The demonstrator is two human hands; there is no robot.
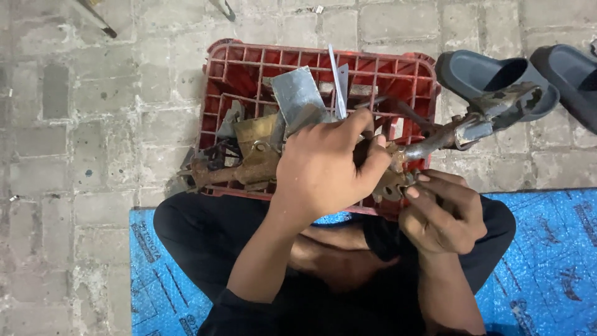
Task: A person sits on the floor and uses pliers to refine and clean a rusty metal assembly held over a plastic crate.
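Hands clamp rusty part — left hand (323, 165) hides middle, right hand (441, 214) pinches underside; crate (249, 62) contents jumbled.

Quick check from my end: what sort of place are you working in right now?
Probably an outdoor yard or pavement used as an informal repair or scrap-sorting spot. The ground is grey paving bricks, the person sits on a blue mat, and a red plastic crate of rusty metal parts stands in front, with slippers beside it.

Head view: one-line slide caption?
Both hands, left hand and right hand, grip a rusty metal part over a red crate.
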